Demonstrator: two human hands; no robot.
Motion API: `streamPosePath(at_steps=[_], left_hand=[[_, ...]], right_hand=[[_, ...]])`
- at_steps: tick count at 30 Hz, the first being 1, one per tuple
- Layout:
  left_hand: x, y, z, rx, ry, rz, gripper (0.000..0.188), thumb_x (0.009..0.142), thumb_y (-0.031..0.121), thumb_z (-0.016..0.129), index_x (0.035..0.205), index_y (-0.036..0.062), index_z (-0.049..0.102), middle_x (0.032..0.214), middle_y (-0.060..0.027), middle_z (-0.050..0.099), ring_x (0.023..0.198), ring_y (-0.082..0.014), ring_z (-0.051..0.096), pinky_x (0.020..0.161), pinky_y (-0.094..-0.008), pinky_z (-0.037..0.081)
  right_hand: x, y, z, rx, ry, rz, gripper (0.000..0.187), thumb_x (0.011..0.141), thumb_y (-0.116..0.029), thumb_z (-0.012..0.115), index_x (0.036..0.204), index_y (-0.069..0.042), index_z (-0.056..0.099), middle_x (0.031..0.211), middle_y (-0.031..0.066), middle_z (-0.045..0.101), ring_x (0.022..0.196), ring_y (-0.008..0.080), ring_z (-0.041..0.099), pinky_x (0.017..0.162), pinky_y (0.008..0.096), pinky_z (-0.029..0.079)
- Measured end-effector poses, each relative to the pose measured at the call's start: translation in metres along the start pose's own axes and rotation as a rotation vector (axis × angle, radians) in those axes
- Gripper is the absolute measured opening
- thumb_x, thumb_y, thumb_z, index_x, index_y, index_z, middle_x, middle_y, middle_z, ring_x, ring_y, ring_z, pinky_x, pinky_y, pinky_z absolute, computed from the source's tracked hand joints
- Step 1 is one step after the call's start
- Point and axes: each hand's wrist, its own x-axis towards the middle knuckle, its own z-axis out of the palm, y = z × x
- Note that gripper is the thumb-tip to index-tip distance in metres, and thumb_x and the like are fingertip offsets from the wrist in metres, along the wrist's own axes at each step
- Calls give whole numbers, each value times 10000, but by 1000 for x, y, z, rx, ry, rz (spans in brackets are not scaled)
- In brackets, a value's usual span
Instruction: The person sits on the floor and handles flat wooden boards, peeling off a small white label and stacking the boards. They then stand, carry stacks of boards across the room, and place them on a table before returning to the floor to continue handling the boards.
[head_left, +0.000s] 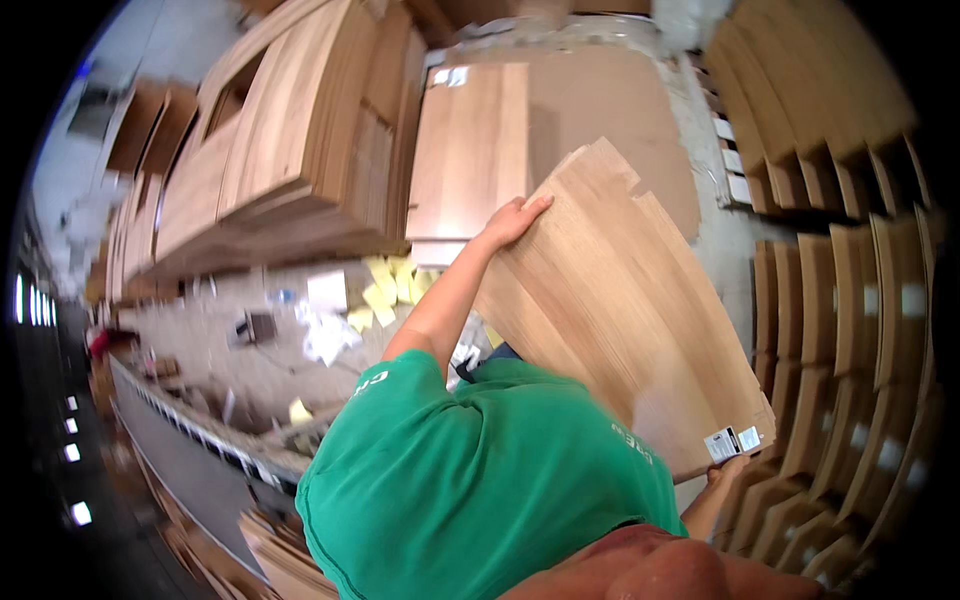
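Head view: the left hand point(517, 221) grips the light-brown, notched wood-grain panel point(625, 310), right of centre, by its upper-left edge, the partly hidden right hand point(727, 470) apparently its lower-right corner; swinging rightward could scrape the upright brown boards point(848, 300).

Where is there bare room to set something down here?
Widest: the brown sheet, right of the lying panel and beyond the held panel. Some bare floor shows between the panel stack and the long grey strip. Crowded: around the yellow sheets and white plastic, and the right side, packed with cardboard pieces.
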Motion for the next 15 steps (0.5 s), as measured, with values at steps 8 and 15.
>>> streamPosePath(at_steps=[8, 15], left_hand=[[29, -151, -34, -251, 317, -246, 965, 734, 688, 434, 1203, -153, 371, 1207, -281, 440, 1145, -313, 433, 961, -344, 327], [40, -216, -46, -574, 520, -481, 992, 712, 709, 430, 1246, -122, 340, 1280, -279, 372, 1222, -326, 356, 1005, -357, 280]], right_hand=[[11, -122, 266, -437, -270, -296, 480, 900, -464, 278, 1227, -155, 447, 1205, 54, 502, 1054, 241, 514, 896, 381, 416], [-29, -178, 503, -689, -583, -259, 603, 915, -509, 150, 1278, -91, 390, 1261, 63, 459, 1118, 251, 468, 964, 378, 348]])
